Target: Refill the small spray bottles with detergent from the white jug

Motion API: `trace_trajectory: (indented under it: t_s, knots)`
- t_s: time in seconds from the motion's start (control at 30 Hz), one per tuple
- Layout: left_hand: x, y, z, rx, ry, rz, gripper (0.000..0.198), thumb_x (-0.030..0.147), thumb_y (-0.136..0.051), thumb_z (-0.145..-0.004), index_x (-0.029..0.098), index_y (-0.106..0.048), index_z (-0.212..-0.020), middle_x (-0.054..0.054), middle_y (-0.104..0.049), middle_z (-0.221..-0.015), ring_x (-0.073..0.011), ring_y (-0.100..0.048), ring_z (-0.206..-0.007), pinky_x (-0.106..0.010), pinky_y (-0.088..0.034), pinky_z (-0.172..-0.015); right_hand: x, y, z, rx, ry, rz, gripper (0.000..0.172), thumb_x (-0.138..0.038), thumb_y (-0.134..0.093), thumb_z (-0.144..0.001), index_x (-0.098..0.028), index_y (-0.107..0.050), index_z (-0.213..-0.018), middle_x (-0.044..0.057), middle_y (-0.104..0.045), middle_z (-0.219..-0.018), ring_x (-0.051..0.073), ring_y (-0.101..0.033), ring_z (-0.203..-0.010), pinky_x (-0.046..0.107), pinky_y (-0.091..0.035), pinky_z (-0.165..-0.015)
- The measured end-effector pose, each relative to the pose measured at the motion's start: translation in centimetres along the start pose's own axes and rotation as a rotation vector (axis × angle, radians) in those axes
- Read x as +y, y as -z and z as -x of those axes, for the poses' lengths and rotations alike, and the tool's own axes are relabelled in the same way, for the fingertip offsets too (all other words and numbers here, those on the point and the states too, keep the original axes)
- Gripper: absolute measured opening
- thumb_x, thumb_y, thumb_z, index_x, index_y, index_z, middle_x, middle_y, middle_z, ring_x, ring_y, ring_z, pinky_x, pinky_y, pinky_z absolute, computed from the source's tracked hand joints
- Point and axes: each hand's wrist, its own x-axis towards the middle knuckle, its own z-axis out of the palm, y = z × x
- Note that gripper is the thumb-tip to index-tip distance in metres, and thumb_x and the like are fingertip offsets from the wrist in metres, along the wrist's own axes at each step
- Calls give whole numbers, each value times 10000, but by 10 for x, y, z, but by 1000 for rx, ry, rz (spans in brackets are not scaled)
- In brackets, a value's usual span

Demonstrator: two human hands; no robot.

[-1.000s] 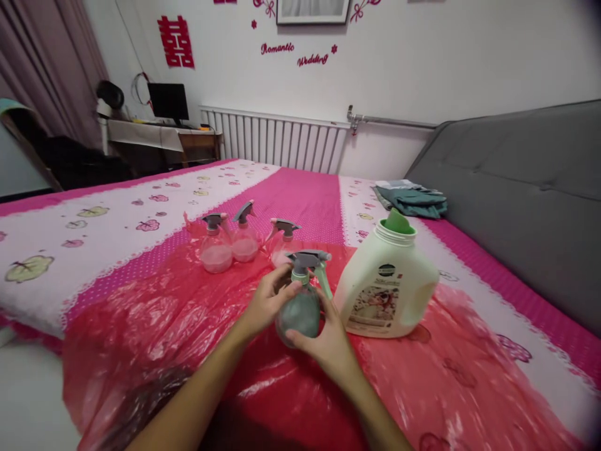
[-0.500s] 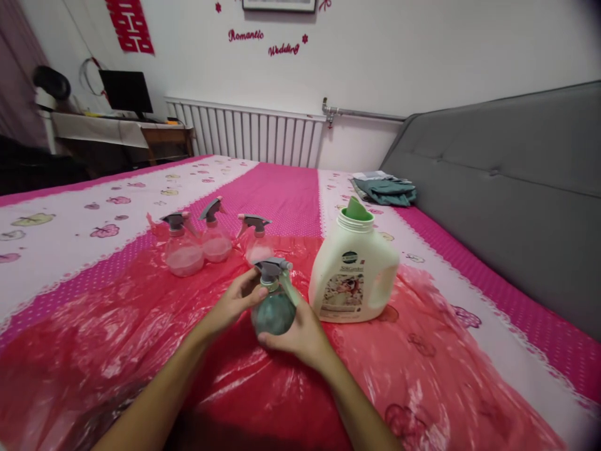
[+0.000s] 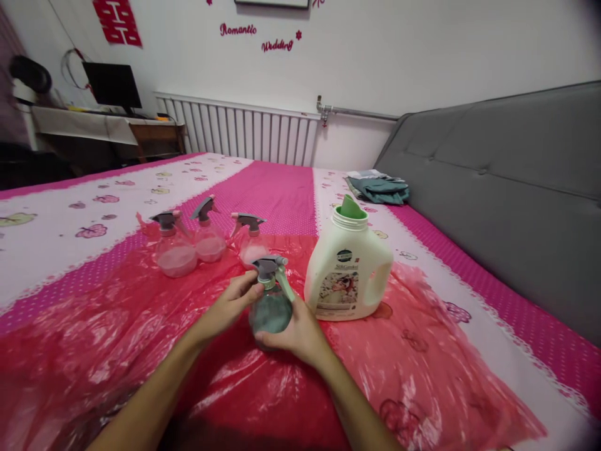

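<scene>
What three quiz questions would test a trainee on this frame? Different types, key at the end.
1. Count: how many pink bottles stand beyond the held bottle?
2. True or false: in the picture, the jug stands left of the held bottle.
3. Choose: which thumb is lower on the held bottle? A) left B) right C) both level

Key
1. Three.
2. False; the jug stands to its right.
3. B; the thumb of the right hand is low on the body, that of the left hand up by the collar.
</scene>
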Motion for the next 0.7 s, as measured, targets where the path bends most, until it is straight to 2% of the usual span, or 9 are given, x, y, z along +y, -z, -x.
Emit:
trace_trajectory:
  t_s: [0.27, 0.43, 0.53, 0.7]
  knots:
    - [-5, -17, -2, 60, -48, 63, 616, 664, -753, -786, 134, -801, -1097, -101, -794, -1046, -171, -693, -900, -234, -540, -818, 3, -5, 2, 21, -89, -30, 805, -408, -897, -608, -221, -620, -1340, 98, -755, -1197, 279, -740, -1085, 454, -593, -1007]
    - [-7, -23, -1, 115, -72, 72, 553, 626, -783, -772, 123, -815, -998, -102, -791, -1007, -178, -692, -921, -239, -533, -830, 3, -11, 2, 69, -130, 70, 789, -423, -891, -576, -220, -644, -1297, 113, -746, -1175, 324, -727, -1090, 485, -595, -975]
    - [-7, -26, 1, 200, -64, 47, 478, 570, -821, -756, 124, -804, -927, -88, -778, -965, -175, -677, -925, -239, -521, -837, -1, -16, 1, 113, -135, 144, 761, -416, -841, -612, -209, -642, -1317, 138, -729, -1184, 360, -712, -1102, 519, -578, -971]
    - [-10, -32, 2, 341, -34, 24, 469, 500, -864, -718, 132, -785, -998, -96, -778, -1053, -192, -677, -983, -269, -512, -896, -1, -18, 2, 105, -116, 166, 751, -416, -823, -637, -205, -620, -1328, 122, -722, -1232, 323, -714, -1114, 456, -572, -970]
